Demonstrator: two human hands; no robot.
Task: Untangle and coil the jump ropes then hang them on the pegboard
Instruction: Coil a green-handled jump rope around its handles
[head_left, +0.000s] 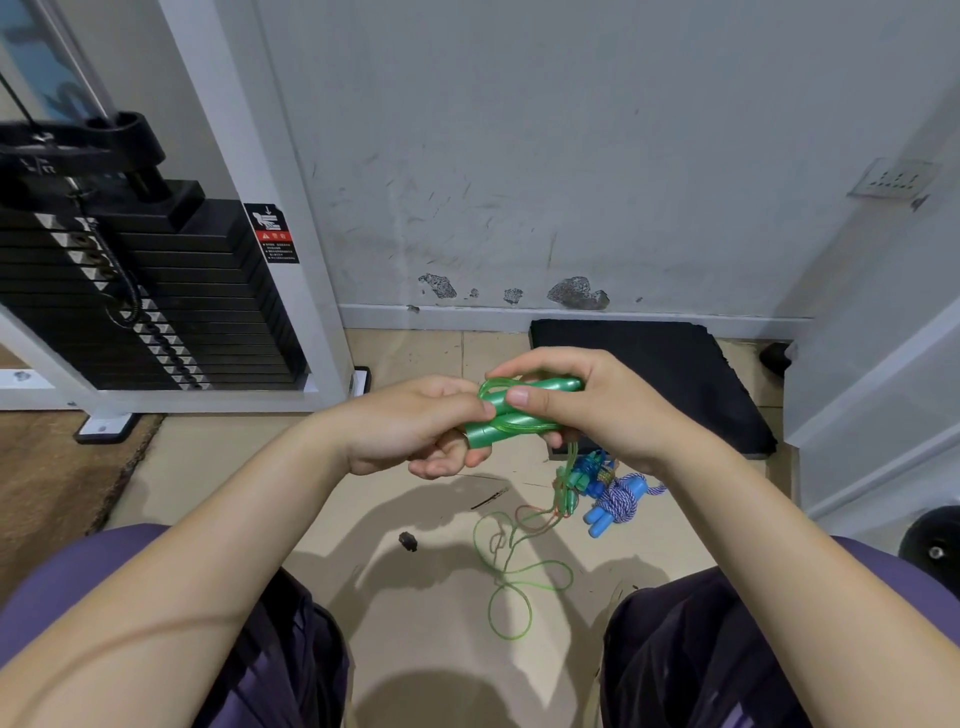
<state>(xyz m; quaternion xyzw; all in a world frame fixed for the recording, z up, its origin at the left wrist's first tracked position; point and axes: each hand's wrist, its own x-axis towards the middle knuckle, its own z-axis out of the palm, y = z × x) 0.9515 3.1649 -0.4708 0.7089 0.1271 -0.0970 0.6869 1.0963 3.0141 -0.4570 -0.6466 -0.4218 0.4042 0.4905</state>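
While the weight stack (130, 291) and white machine frame (291, 249) fill the upper left of the frame, the action sits at centre. Left hand (410, 431) grips the near end of the green handles (514, 413), fingers curled under, thumb on top. Right hand (597, 405) pinches the same pair from the far side, thumb pressing the green cord (519, 582) where it loops over the handles. Both hands grasping, nothing released.

Cord trails down from the handles to the tiled floor (415, 623), lying in loose loops at lower centre, and runs into a tangle with the blue ropes (613, 493) right of centre; a thin red cord (530, 519) is mixed in too. Blue bundle looks already knotted round its own handles.

Handling judgement: light, handles rigid and glossy so likely slippery, cord thin, springy plastic that will want to uncoil. Best hold is on the handles, with a thumb trapping each wrap. Pulling hard probably drags the blue bundle along.

Room: open floor between the knees at bottom centre. Black mat (649, 379) lies behind the hands at centre right, against the wall (519, 156). A small dark object (408, 541) lies on the floor left of the loops. White panel edge (883, 389) closes in on the right. Pegboard not in view.
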